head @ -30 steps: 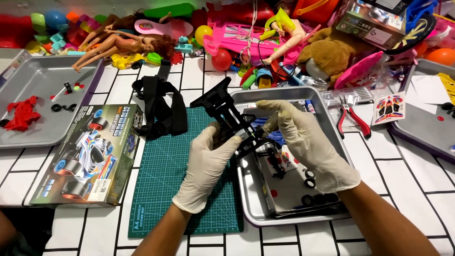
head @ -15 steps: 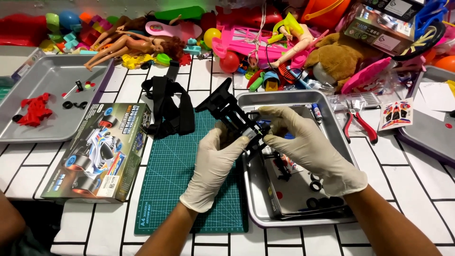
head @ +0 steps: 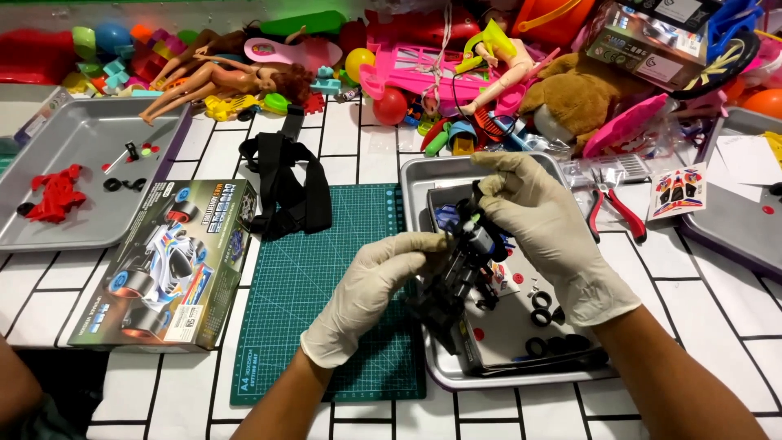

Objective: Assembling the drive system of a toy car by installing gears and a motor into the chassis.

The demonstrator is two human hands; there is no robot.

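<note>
Both of my hands wear pale latex gloves. Between them I hold a black toy car chassis [head: 454,277] with blue parts, tilted above the left edge of a metal tray [head: 423,175]. My left hand [head: 371,289] grips the chassis from the left and below. My right hand [head: 542,228] closes on its upper end from the right. Small black tyres [head: 542,305] and other small parts lie loose in the tray under the chassis.
A green cutting mat [head: 326,285] lies left of the tray, with a black strap [head: 285,183] at its top. A toy car box [head: 167,265] lies further left, below another tray [head: 98,134] with red parts. Red-handled pliers [head: 615,208], a sticker sheet [head: 678,191] and piled toys [head: 456,65] sit behind.
The chassis has swung round and come down to the right, from over the mat to over the tray edge. Both hands kept their hold and moved with it.
</note>
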